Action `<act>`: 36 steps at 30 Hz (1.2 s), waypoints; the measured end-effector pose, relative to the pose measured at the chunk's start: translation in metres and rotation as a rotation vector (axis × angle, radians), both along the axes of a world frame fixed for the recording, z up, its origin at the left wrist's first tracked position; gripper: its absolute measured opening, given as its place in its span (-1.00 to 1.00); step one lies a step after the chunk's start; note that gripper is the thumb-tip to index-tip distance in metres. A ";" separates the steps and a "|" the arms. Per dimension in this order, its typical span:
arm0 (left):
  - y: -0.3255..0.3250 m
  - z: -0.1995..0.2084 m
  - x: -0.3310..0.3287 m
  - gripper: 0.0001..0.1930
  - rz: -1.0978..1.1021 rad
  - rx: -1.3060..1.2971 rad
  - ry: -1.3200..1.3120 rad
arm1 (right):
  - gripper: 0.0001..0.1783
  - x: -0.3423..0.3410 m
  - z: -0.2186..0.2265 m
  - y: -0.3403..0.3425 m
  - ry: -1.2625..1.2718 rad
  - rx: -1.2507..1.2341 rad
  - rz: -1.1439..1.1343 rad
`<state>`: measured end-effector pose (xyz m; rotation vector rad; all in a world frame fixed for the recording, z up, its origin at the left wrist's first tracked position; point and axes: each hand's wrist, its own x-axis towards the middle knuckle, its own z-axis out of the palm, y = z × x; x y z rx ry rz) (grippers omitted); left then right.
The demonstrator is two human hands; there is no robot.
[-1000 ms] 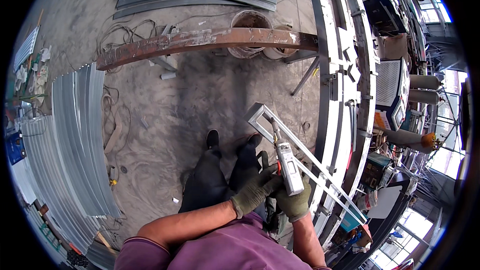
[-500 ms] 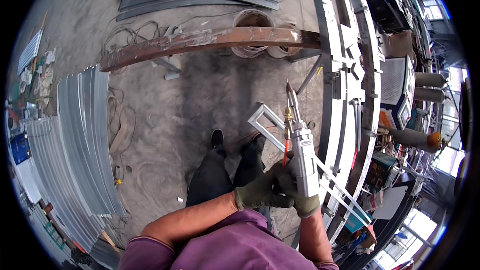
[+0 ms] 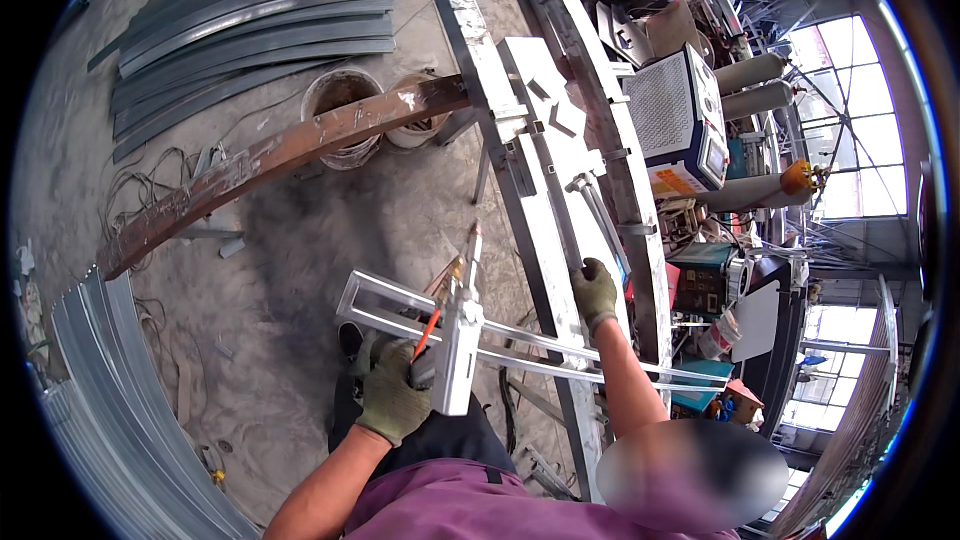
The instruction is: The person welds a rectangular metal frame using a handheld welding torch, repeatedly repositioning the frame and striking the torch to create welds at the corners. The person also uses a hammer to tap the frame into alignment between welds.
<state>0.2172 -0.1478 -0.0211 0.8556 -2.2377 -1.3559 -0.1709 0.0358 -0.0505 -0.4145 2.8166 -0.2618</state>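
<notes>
My left hand [image 3: 397, 390], in an olive work glove, grips a silver welding torch [image 3: 460, 340] near its rear. The torch has a long narrow nozzle pointing away from me and a red-orange hose at its side. Behind the torch, a thin rectangular metal frame [image 3: 500, 352] reaches across to the steel bench rails. My right hand [image 3: 594, 292], also gloved, is stretched out over the bench, its fingers bent partly out of sight and nothing visible in them. Just beyond it lies a hammer [image 3: 595, 202] on the pale work surface [image 3: 545, 70].
A curved brown steel beam [image 3: 290, 145] joins the bench, with buckets [image 3: 340, 100] behind it. Stacked metal channels [image 3: 260, 25] lie far left, corrugated sheets [image 3: 110, 370] nearer left. Right of the bench stand a white-and-blue machine [image 3: 660, 105] and gas cylinders [image 3: 745, 195]. Loose cables [image 3: 150, 185] lie on the floor.
My right hand has left the torch and reached right over the bench. The torch has moved left and lower in my left hand. The view has turned toward the right.
</notes>
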 end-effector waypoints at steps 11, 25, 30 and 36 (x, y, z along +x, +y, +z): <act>0.016 -0.012 -0.029 -0.17 -0.311 0.042 -0.350 | -0.21 -0.162 -0.077 -0.021 0.228 0.356 0.100; 0.021 -0.011 -0.050 -0.22 -0.362 -0.030 -0.420 | -0.62 -0.202 -0.081 0.031 0.181 0.200 0.313; 0.025 -0.011 -0.039 -0.30 -0.420 -0.009 -0.603 | -0.62 -0.016 0.066 -0.039 -0.562 -0.550 -0.058; 0.043 -0.044 -0.032 -0.46 -0.298 -0.126 -0.386 | -0.59 0.186 0.133 -0.078 -0.872 -0.491 0.121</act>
